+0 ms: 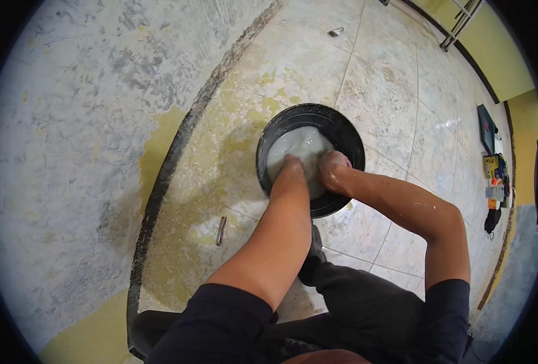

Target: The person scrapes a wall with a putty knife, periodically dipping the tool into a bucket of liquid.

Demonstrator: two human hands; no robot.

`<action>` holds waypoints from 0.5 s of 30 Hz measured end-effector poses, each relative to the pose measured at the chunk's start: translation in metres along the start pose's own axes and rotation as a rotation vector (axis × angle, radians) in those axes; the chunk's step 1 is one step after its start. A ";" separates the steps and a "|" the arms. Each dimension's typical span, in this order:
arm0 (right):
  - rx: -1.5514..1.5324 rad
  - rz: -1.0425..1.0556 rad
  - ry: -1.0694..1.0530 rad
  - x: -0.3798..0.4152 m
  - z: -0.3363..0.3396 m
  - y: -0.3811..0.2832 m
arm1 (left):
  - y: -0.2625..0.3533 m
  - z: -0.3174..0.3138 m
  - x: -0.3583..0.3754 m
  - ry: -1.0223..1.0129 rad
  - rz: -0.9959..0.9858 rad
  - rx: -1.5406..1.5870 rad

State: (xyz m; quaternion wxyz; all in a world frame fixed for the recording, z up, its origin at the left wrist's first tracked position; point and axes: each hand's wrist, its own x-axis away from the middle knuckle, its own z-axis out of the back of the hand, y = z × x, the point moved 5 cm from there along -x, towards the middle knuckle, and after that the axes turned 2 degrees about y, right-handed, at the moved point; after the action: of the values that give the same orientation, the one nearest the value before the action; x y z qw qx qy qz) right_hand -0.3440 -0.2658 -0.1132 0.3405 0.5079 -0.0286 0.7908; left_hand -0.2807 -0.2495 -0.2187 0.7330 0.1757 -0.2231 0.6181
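Observation:
A round black bucket [353, 133] stands on the tiled floor in front of me, holding a wet, pale grey mix [305, 138]. My left hand [291, 164] is sunk into the mix near the middle; its fingers are hidden below the surface. Beside it, my right hand [332, 168] is inside the bucket by the right wall, smeared with the mix and with fingers curled inward. Whatever may be in that curled hand does not show. Splashes of grey dot my right forearm.
A patchy plastered wall [93, 121] rises at the left. A thin stick-like object [221, 230] and a small metal piece [336, 31] lie on the floor. At the right edge are a dark case [486, 128], a yellow package [493, 167] and metal legs [460, 27].

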 end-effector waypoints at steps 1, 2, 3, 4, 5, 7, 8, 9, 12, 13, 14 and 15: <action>-0.084 -0.119 0.047 0.003 -0.009 -0.006 | 0.002 0.003 0.000 -0.003 -0.009 0.035; -0.077 -0.074 0.024 -0.011 -0.024 -0.010 | 0.003 0.013 -0.001 -0.001 -0.024 0.082; 0.056 -0.021 0.099 -0.003 -0.026 -0.013 | 0.003 0.028 0.000 -0.008 -0.038 0.142; 0.216 0.117 0.057 -0.002 -0.027 -0.014 | 0.002 0.045 0.000 -0.020 -0.053 0.217; 0.289 0.133 0.016 -0.011 -0.032 -0.007 | -0.002 0.068 -0.001 -0.034 -0.073 0.329; 0.215 0.251 0.376 0.026 0.001 0.008 | -0.012 0.105 0.005 -0.058 -0.113 0.517; 0.200 0.167 0.302 0.053 0.030 0.015 | -0.010 0.108 -0.002 -0.058 -0.147 0.554; 0.182 0.073 0.221 0.072 0.049 0.018 | -0.013 0.129 0.020 -0.002 -0.210 0.508; 0.185 0.095 0.255 0.092 0.058 0.035 | -0.041 0.152 0.069 0.143 -0.285 0.825; 0.123 0.092 0.305 0.105 0.069 0.038 | -0.057 0.159 0.101 0.268 -0.286 1.231; 0.061 0.089 0.353 0.118 0.081 0.040 | -0.065 0.156 0.114 0.299 -0.274 1.246; 0.094 0.092 0.366 0.130 0.092 0.042 | -0.074 0.157 0.126 0.459 -0.338 1.416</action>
State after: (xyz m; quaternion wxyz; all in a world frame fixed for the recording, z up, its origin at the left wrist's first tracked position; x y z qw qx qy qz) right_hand -0.3285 -0.2681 0.0511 0.2792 0.3690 0.0475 0.8852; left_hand -0.2078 -0.2413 -0.0172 0.5580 0.5025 0.4144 0.5142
